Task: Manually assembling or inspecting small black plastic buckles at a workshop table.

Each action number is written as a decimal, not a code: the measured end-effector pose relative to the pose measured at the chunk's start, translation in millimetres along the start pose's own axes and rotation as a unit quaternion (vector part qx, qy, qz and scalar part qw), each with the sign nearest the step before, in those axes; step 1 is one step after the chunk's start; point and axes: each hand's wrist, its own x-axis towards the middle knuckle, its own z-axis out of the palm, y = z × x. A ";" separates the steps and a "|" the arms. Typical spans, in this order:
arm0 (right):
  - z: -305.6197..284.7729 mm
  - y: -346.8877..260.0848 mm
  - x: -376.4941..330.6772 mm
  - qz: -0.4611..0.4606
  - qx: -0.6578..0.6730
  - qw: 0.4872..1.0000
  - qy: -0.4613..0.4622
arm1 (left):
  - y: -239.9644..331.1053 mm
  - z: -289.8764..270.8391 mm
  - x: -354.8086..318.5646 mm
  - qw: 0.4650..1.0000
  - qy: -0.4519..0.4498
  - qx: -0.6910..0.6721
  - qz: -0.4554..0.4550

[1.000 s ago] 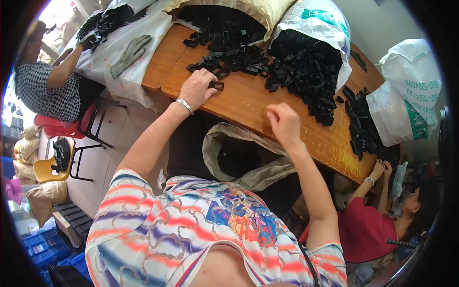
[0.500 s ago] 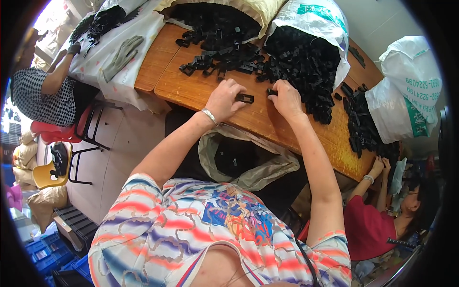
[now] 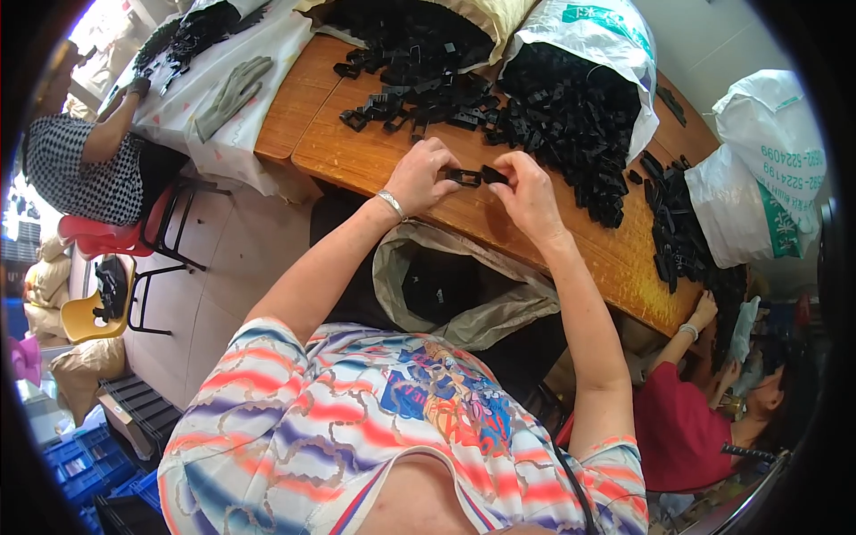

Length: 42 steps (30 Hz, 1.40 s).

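Note:
Between the fingers of my left hand (image 3: 423,178) is a small black plastic frame (image 3: 465,177) with an opening through it. My right hand (image 3: 524,190) pinches a small dark plastic piece (image 3: 492,175). The two parts meet end to end, or nearly so; whether they are joined I cannot tell. Both hands are above the front edge of the wooden table (image 3: 357,152). Just beyond them lies a loose heap of black plastic parts (image 3: 450,107). Under the table edge, below my hands, an open beige sack (image 3: 392,267) has a dark inside.
White sacks (image 3: 615,27) (image 3: 736,196) and a beige sack (image 3: 481,18) spill black parts onto the table. A person in red (image 3: 682,428) works at the right end. Another person in a checked top (image 3: 85,169) sits at left, near a grey glove (image 3: 232,94).
My right hand has moved left, bringing its dark piece up to the frame in my left hand. The person in red has lowered one hand from the table's end.

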 end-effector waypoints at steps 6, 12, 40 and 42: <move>16.4 -11.3 10.9 -0.037 -0.034 0.998 -0.033 | -1.5 1.9 -0.4 1.000 -0.003 -0.010 -0.003; 17.2 -14.8 18.8 -0.057 -0.101 0.991 -0.067 | -1.9 1.4 -0.5 1.000 -0.010 -0.015 -0.013; 5.5 -1.9 -11.6 -0.099 -0.129 0.985 0.065 | -9.8 -10.9 10.4 0.980 0.129 0.131 -0.070; 7.5 18.5 17.9 -0.093 -0.149 0.980 0.091 | 6.1 -5.6 2.3 0.992 0.091 0.082 -0.032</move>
